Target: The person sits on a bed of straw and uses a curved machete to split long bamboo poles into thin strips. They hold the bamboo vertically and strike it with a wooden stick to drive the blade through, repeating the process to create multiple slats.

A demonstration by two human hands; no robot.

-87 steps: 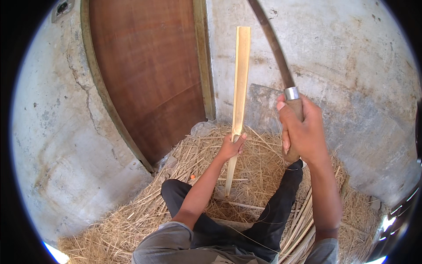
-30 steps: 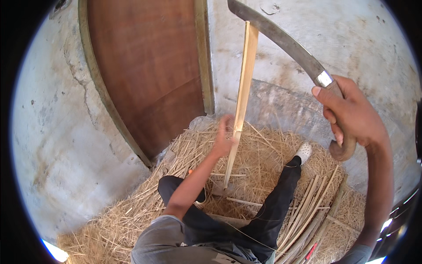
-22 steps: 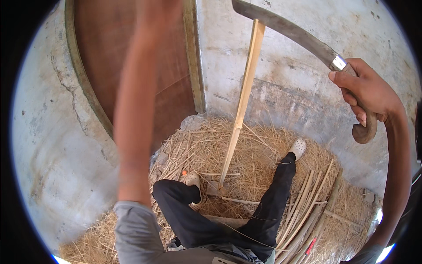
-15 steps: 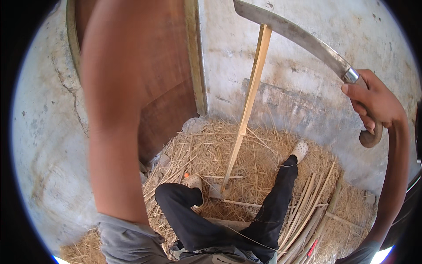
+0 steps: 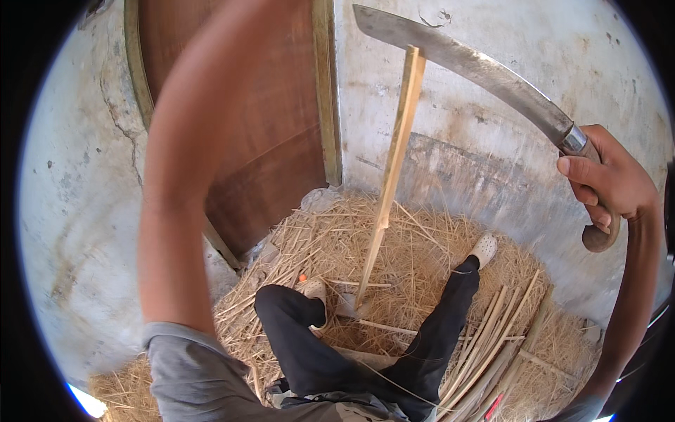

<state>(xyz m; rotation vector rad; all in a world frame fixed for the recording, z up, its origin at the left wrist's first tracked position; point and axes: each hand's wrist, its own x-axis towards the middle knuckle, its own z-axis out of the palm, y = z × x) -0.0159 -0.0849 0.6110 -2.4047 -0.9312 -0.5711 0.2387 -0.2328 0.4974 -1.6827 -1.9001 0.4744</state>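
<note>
My right hand (image 5: 610, 172), at the upper right, is wrapped round the wooden handle of a machete (image 5: 485, 74). Its long, curved blade points up and to the left. The blade rests against the top end of a split bamboo strip (image 5: 394, 162), which stands nearly upright between my feet with its lower end down on the litter. My left arm (image 5: 190, 155) is raised and smeared by motion. The left hand itself lies beyond the upper edge, so neither its fingers nor anything in them shows.
Shavings and thin splinters (image 5: 323, 225) cover the ground around my feet. Several long bamboo strips (image 5: 485, 344) lie to the right of my right leg. A brown door (image 5: 260, 126) and a stained wall (image 5: 478, 155) stand ahead. A small orange thing (image 5: 303, 278) lies by my left shoe.
My left arm swings up and its forearm leans more to the right. The machete and right hand shift slightly right and down in the picture, the blade staying on the strip's top.
</note>
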